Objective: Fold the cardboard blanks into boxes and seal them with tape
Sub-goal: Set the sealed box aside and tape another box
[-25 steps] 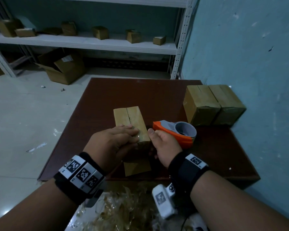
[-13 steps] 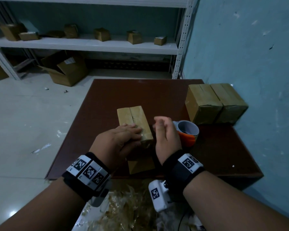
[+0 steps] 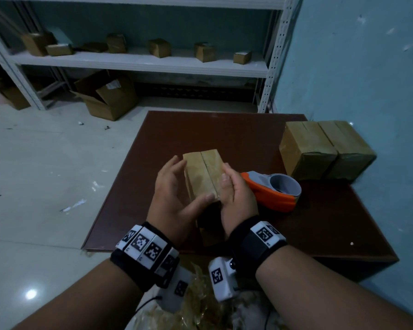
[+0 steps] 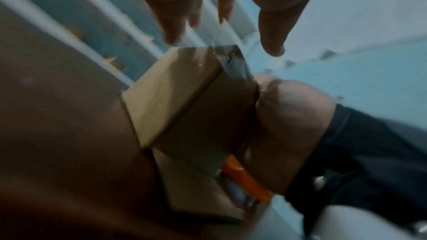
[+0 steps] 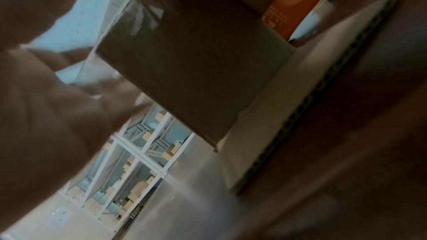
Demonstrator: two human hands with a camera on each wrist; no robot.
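Item one, the cardboard box (image 3: 203, 175): it sits on the brown table (image 3: 248, 139), near the table's front edge, top flaps shut with a seam down the middle and clear tape glinting at its near end. Your left hand (image 3: 174, 194) cups the box's left side, fingers fairly straight and thumb pressing the near top edge. Your right hand (image 3: 236, 194) lies against the box's right side, thumb laid on the top, fingers loosely curved; how firmly they grasp you cannot tell. Item two, the orange tape dispenser (image 3: 272, 191): just right of the box. Item three, two sealed boxes (image 3: 324, 151): further right of the box, touching each other.
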